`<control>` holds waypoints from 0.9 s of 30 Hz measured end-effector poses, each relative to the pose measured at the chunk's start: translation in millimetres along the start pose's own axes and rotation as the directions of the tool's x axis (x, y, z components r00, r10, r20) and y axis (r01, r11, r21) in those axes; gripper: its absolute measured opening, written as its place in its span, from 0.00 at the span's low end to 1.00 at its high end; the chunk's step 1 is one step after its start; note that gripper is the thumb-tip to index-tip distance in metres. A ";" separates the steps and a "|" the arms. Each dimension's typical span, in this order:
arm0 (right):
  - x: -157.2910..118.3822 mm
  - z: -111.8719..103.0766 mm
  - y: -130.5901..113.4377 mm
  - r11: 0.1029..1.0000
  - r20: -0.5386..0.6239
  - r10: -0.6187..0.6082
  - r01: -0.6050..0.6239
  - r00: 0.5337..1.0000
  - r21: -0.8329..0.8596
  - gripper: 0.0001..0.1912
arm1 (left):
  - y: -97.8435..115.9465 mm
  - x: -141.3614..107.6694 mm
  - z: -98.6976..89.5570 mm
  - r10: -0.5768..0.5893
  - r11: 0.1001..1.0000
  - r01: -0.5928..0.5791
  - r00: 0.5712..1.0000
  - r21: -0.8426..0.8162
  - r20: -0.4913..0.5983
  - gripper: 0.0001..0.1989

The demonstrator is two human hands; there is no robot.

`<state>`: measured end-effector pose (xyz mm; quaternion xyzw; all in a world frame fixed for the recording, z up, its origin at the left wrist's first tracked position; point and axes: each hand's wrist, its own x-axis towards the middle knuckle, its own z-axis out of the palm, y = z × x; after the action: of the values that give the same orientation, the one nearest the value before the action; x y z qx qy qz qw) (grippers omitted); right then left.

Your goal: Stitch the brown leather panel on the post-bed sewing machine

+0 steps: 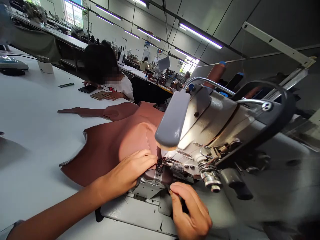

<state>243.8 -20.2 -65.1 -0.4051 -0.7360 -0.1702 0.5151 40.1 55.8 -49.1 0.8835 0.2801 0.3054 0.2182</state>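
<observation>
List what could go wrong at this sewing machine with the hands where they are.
1. The left hand presses the brown leather piece right beside the needle and presser foot; a fingertip could likely slip under it.
2. The right hand pinches the piece's edge just in front of the foot, equally close.
3. The lamp head hangs low over the needle and may hide part of the seam line, so the piece could drift off course.

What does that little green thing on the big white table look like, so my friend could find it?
Start at the white table left of the sewing machine. Look toward its far side, between the white cup and the dark phone by the seated person. The green pen lies flat there alone; it is the only thin green stick, while its neighbours are white or dark.
</observation>
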 end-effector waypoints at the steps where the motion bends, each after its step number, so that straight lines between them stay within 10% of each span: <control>1: 3.6 5.3 -1.6 0.998 -0.026 -0.055 0.055 0.998 -0.010 0.11 | -1.7 -0.1 0.7 0.005 1.000 -0.005 1.000 0.013 -0.011 0.23; 14: -1.5 25.6 -7.7 0.996 0.052 -0.022 0.026 0.998 -0.082 0.11 | -28.4 8.2 13.5 0.012 0.998 -0.003 0.992 0.068 -0.123 0.14; 27: -4.8 22.5 -14.6 0.992 0.111 -0.022 0.036 0.994 -0.125 0.14 | -25.5 -7.3 17.8 -0.002 0.980 0.040 0.982 0.195 -0.191 0.27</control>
<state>219.3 -16.0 -76.2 -0.4350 -0.7564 -0.2015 0.4450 37.9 66.4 -79.2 0.8647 0.3379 0.3567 0.1047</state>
